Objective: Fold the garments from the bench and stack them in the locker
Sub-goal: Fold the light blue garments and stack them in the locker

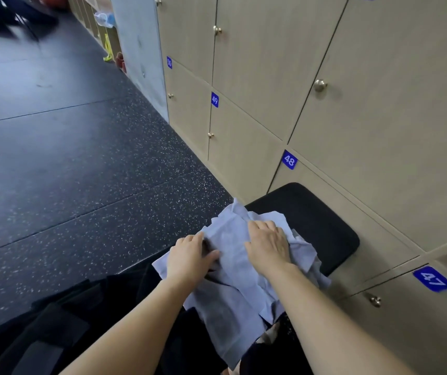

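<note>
- Where the black padded table (311, 220) stands against the lockers (379, 131), a crumpled light blue garment (233, 293) lies across its near end.
- The left hand (190, 258) holds the garment's left edge, with a fold pinched between the thumb on top and the fingers behind.
- The right hand (268, 246) lies palm down on the garment's middle, just beside the left hand. Its fingertips bend into the cloth; whether they grip cannot be told.
- Dark garments (62, 328) lie beside the blue one, at lower left.
- The locker doors in view, numbered 47 to 50, are closed.
</note>
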Demonstrator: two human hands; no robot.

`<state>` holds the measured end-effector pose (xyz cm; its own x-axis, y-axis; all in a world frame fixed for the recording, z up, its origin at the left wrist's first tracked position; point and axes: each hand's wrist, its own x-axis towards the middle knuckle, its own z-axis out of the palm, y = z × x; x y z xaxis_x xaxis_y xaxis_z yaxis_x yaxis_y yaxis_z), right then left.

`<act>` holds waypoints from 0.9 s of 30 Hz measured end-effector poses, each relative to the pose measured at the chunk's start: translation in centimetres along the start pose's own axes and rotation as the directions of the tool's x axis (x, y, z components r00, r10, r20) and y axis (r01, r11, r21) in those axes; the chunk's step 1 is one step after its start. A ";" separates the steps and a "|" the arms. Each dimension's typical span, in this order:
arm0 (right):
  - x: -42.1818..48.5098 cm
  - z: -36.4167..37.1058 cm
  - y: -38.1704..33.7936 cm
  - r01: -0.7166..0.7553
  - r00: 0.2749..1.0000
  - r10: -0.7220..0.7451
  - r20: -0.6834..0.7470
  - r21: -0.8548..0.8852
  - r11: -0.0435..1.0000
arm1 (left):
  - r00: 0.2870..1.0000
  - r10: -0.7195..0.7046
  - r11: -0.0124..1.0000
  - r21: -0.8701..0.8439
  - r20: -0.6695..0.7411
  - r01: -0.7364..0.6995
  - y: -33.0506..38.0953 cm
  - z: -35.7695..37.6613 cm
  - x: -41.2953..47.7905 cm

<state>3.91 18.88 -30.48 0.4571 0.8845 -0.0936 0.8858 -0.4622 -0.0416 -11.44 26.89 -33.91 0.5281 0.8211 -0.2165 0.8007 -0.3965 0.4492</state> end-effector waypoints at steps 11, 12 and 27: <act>1.7 1.0 -0.9 -0.123 0.983 0.141 -0.121 0.146 0.982 | 0.974 -0.205 0.970 -0.154 -0.099 0.189 0.7 1.1 2.0; 1.6 0.8 -0.9 -0.120 0.981 0.143 -0.133 0.171 0.978 | 0.973 -0.203 0.968 -0.175 -0.113 0.182 0.7 1.0 1.8; -3.7 -10.7 0.3 -0.043 0.900 0.332 -0.283 0.699 0.714 | 0.970 -0.012 0.497 -0.843 -0.242 -0.204 6.0 -11.3 -2.6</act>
<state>3.39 16.16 -19.47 0.7280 0.6605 0.1839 0.5565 -0.4126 -0.7211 -11.22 27.08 -20.84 0.4339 0.9009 -0.0058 0.0513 -0.0183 0.9985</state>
